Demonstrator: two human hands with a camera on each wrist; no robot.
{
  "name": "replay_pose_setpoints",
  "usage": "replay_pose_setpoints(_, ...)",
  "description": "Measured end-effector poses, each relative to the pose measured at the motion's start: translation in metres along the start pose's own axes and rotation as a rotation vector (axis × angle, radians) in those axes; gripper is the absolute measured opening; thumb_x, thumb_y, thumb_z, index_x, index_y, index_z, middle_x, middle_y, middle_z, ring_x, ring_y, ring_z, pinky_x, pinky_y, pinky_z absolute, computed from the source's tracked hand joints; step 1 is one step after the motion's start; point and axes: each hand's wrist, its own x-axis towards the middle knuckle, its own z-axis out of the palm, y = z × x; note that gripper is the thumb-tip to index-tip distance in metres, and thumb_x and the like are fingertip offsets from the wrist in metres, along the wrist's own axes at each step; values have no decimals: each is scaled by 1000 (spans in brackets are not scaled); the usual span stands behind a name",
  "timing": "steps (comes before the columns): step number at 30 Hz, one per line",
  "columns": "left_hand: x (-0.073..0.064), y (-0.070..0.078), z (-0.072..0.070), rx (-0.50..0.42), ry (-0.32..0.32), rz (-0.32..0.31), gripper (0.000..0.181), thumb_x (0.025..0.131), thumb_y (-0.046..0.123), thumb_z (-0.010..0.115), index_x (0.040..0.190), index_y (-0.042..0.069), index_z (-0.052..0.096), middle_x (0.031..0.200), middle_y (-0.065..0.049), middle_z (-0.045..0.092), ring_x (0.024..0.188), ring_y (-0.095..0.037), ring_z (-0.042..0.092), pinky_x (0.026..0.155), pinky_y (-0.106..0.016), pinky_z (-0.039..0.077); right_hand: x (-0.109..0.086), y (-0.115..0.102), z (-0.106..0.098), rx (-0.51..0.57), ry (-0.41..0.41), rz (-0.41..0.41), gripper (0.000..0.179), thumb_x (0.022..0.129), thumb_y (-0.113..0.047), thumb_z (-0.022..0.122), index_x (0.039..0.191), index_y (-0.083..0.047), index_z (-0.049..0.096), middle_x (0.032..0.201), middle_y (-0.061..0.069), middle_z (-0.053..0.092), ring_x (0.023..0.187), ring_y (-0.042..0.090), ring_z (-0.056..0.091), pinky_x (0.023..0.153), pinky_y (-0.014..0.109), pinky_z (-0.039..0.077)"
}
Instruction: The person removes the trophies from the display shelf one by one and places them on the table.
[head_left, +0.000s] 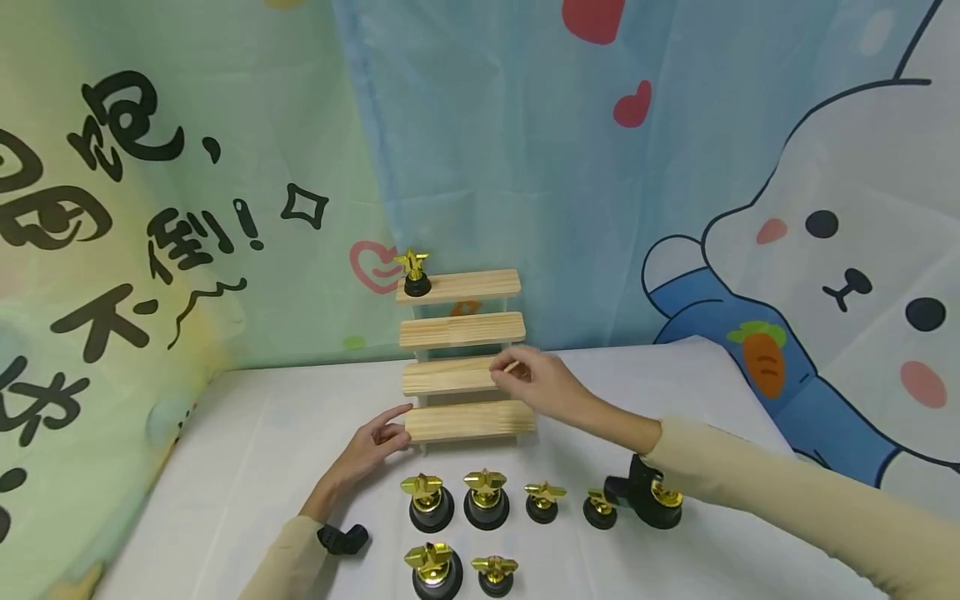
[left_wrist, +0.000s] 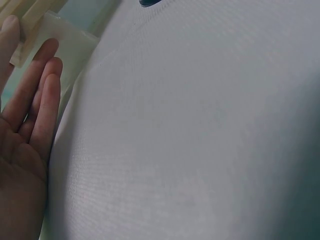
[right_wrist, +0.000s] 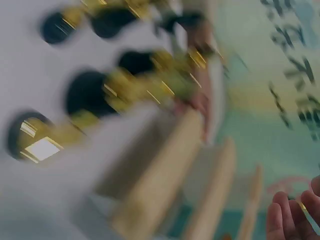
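My left hand [head_left: 375, 442] is at the left end of a small four-tier wooden display stand [head_left: 472, 422], index fingertip at the lowest shelf's corner. In the left wrist view its fingers [left_wrist: 46, 102] are straight, with the thumb beside the shelf's end. My right hand [head_left: 534, 382] hovers at the right end of the middle shelves, fingers loosely bent, with nothing visible in its grasp. A gold star trophy [head_left: 417, 283] on a black base stands at the left end of the top shelf. The right wrist view is blurred; fingers [right_wrist: 275, 220] show at its lower right.
Several gold star trophies with black round bases stand on the white cloth before the stand, such as a large one [head_left: 487, 504] and a small one [head_left: 542, 504]. Another trophy [head_left: 663, 510] is partly hidden by the right wrist camera. A printed curtain [head_left: 510, 167] hangs behind.
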Motion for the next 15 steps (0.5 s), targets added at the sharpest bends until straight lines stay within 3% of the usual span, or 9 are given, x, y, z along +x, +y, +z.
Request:
replay_pose_setpoints(8, 0, 1, 0, -5, -16, 11, 57, 97, 23, 60, 149, 13, 38, 118, -22, 67, 98, -3, 66, 87, -21, 52, 59, 6, -18, -18, 139, 12, 27, 100, -21, 54, 116, -1, 62, 106, 18, 68, 93, 31, 68, 74, 36, 55)
replay_pose_setpoints(15, 1, 0, -1, -18, -10, 20, 55, 97, 22, 60, 148, 14, 40, 118, -22, 67, 97, -2, 66, 87, -21, 51, 90, 1, -18, -88, 182, 1, 26, 100, -25, 54, 114, -6, 64, 112, 11, 66, 96, 27, 66, 81, 40, 54)
